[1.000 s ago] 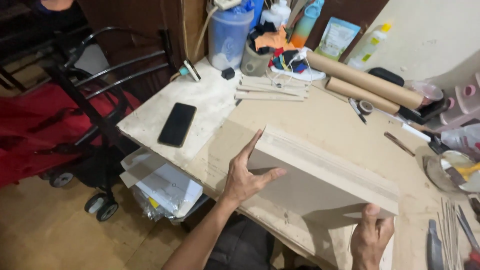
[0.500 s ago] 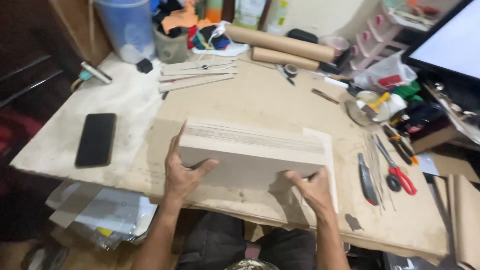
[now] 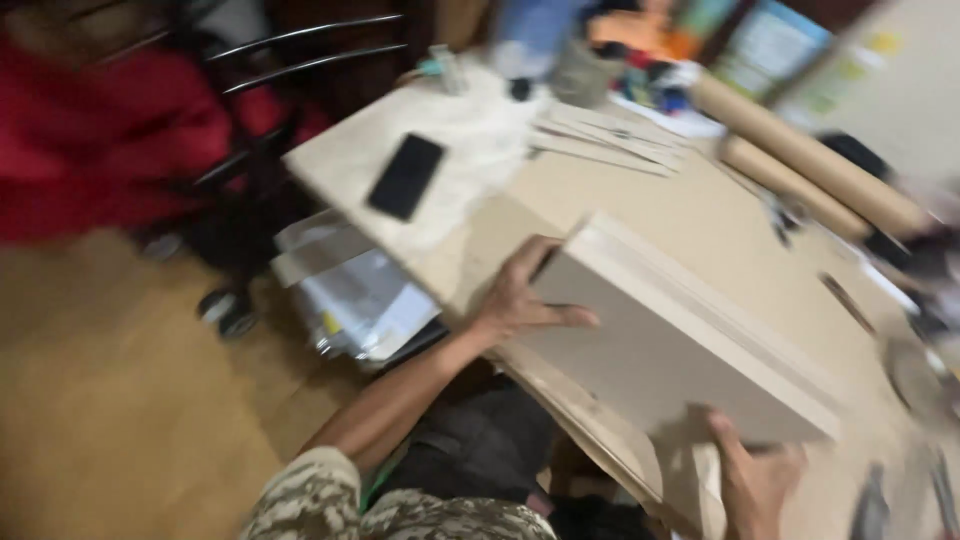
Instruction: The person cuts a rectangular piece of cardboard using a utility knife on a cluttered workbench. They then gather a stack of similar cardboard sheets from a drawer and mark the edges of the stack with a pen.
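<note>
A stack of pale flat boards (image 3: pixel 680 350) stands on its long edge on the wooden tabletop (image 3: pixel 700 210), tilted. My left hand (image 3: pixel 520 295) grips its left end, thumb across the near face. My right hand (image 3: pixel 755 475) holds the lower right end near the table's front edge. The picture is blurred by head motion.
A black phone (image 3: pixel 405 175) lies on the table's left part. Thin wooden strips (image 3: pixel 600 140) and two cardboard tubes (image 3: pixel 810 155) lie farther back, with containers behind. Tools lie at the right edge (image 3: pixel 900 500). A red stroller (image 3: pixel 130 130) stands on the floor at the left, papers (image 3: pixel 350 295) under the table.
The view has swung left and blurred. Both hands stay on the ends of the board stack, which still stands on edge on the table.
</note>
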